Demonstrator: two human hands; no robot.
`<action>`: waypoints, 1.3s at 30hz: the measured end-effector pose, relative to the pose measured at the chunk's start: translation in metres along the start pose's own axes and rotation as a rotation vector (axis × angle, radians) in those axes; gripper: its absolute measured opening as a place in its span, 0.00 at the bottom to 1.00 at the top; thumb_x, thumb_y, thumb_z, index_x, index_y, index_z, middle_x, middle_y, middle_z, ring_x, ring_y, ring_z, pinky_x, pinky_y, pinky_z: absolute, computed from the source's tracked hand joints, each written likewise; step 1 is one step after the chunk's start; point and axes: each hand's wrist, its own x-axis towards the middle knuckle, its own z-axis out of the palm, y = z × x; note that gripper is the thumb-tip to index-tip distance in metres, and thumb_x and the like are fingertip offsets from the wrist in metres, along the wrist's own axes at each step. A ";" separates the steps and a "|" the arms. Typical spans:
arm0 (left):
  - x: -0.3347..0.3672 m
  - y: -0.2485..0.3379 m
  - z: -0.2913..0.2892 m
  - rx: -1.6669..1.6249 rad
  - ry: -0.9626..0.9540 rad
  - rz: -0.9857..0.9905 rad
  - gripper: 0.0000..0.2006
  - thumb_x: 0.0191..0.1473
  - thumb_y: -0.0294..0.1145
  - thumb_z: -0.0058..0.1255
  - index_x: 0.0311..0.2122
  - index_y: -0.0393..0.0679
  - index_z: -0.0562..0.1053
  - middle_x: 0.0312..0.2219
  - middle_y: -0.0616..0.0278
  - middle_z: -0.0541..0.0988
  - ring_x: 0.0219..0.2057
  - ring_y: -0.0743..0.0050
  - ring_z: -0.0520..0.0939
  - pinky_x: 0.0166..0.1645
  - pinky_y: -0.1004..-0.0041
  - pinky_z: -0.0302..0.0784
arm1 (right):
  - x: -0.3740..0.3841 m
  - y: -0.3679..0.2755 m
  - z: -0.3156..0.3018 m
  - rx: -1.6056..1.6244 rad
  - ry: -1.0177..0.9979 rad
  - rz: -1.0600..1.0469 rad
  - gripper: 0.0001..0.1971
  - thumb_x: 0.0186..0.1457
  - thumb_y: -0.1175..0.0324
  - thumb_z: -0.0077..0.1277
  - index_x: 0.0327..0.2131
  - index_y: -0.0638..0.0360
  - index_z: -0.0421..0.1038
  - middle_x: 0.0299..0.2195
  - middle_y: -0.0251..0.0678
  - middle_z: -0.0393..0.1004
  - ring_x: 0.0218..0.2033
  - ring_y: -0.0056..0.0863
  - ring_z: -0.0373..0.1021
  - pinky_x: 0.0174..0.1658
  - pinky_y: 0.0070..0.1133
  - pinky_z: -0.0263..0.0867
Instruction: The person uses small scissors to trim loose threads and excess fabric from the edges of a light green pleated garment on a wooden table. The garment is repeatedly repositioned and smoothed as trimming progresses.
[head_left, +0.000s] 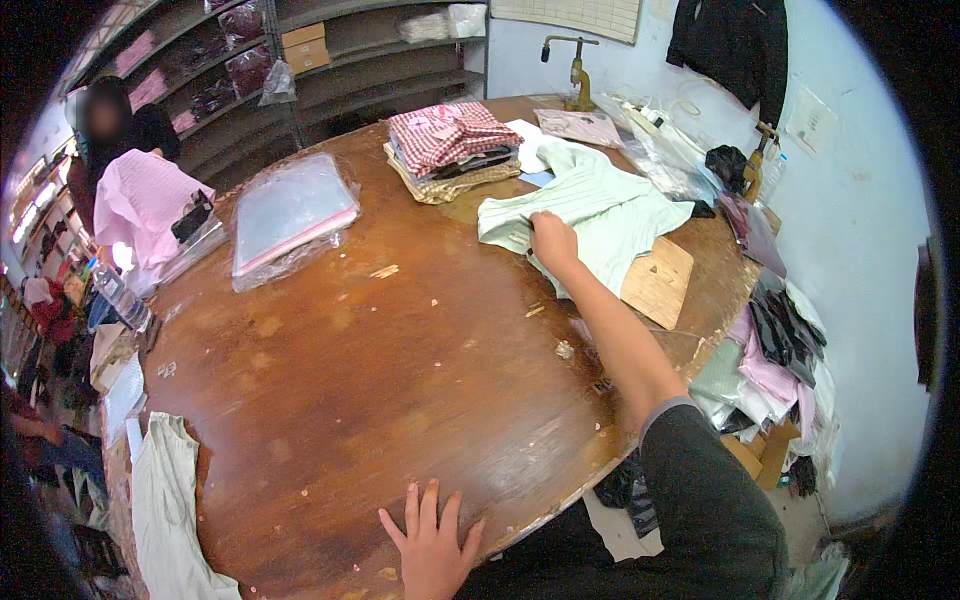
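My right hand (552, 240) reaches far across the brown wooden table (380, 390) and grips the near edge of a pale green shirt (600, 205) that lies spread out. A tan cardboard sheet (658, 282) lies partly under the shirt's right side. My left hand (432, 545) rests flat on the table's near edge, fingers spread, holding nothing. Behind the shirt stands a stack of folded checked shirts (450, 150).
A clear plastic bag with a pink garment (292, 215) lies at the table's left. A person in pink (140, 200) works at the far left. Clothes pile up off the right edge (770, 370). Shelves (330, 60) line the back wall.
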 end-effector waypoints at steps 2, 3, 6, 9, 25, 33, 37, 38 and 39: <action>-0.002 -0.003 -0.002 -0.073 0.059 -0.031 0.23 0.51 0.45 0.56 0.50 0.46 0.71 0.58 0.53 0.63 0.64 0.48 0.56 0.63 0.36 0.37 | -0.001 -0.039 -0.011 0.244 0.162 -0.214 0.08 0.48 0.71 0.51 0.32 0.64 0.70 0.32 0.47 0.73 0.37 0.45 0.72 0.40 0.38 0.68; -0.004 -0.005 -0.003 -0.104 0.090 -0.059 0.23 0.50 0.44 0.56 0.50 0.46 0.71 0.58 0.52 0.63 0.63 0.48 0.56 0.63 0.36 0.37 | -0.007 -0.077 -0.029 0.379 0.236 -0.325 0.07 0.47 0.73 0.51 0.32 0.64 0.71 0.32 0.47 0.73 0.36 0.45 0.72 0.40 0.37 0.68; -0.013 -0.029 0.003 -0.284 0.252 -0.116 0.27 0.51 0.46 0.55 0.53 0.43 0.67 0.61 0.51 0.59 0.63 0.43 0.56 0.62 0.39 0.45 | -0.053 -0.171 -0.100 0.682 0.046 -0.654 0.10 0.48 0.74 0.52 0.36 0.64 0.72 0.30 0.45 0.74 0.33 0.44 0.72 0.39 0.33 0.68; -0.001 -0.033 -0.015 -0.421 0.668 -0.121 0.29 0.48 0.38 0.59 0.54 0.39 0.64 0.59 0.46 0.60 0.62 0.44 0.59 0.63 0.50 0.50 | -0.090 -0.214 -0.128 0.885 -0.248 -0.656 0.11 0.49 0.73 0.53 0.38 0.63 0.73 0.28 0.40 0.74 0.30 0.33 0.72 0.36 0.26 0.67; -0.002 -0.069 -0.061 -0.478 0.784 -0.170 0.14 0.44 0.34 0.63 0.34 0.38 0.74 0.32 0.56 0.75 0.38 0.54 0.74 0.46 0.58 0.65 | -0.176 -0.311 -0.149 1.382 -0.726 -0.362 0.08 0.56 0.71 0.50 0.38 0.62 0.72 0.25 0.24 0.68 0.18 0.08 0.58 0.19 0.12 0.54; -0.023 -0.045 -0.071 -0.161 0.736 0.149 0.14 0.45 0.38 0.60 0.35 0.40 0.74 0.27 0.59 0.74 0.35 0.57 0.74 0.43 0.59 0.65 | -0.172 -0.285 -0.170 1.449 -0.494 -0.324 0.08 0.59 0.71 0.49 0.40 0.61 0.72 0.27 0.24 0.70 0.25 0.10 0.61 0.27 0.12 0.59; -0.016 -0.015 -0.057 -0.257 0.780 0.238 0.16 0.42 0.41 0.61 0.34 0.42 0.75 0.30 0.57 0.76 0.36 0.55 0.74 0.44 0.59 0.65 | -0.159 -0.303 -0.165 1.721 -0.393 -0.378 0.08 0.60 0.70 0.48 0.41 0.60 0.71 0.27 0.23 0.68 0.22 0.11 0.61 0.25 0.12 0.58; -0.017 -0.018 -0.060 -0.179 0.824 0.163 0.15 0.43 0.40 0.60 0.33 0.42 0.74 0.30 0.57 0.76 0.35 0.55 0.74 0.44 0.59 0.65 | -0.159 -0.314 -0.165 1.818 -0.465 -0.360 0.08 0.60 0.69 0.48 0.41 0.59 0.71 0.27 0.23 0.68 0.22 0.12 0.62 0.25 0.12 0.58; -0.016 -0.022 -0.063 -0.110 0.863 0.091 0.14 0.43 0.39 0.60 0.32 0.42 0.74 0.30 0.57 0.75 0.35 0.55 0.74 0.44 0.59 0.65 | -0.157 -0.323 -0.165 1.903 -0.535 -0.335 0.08 0.60 0.69 0.49 0.41 0.59 0.71 0.27 0.23 0.68 0.22 0.12 0.62 0.25 0.12 0.59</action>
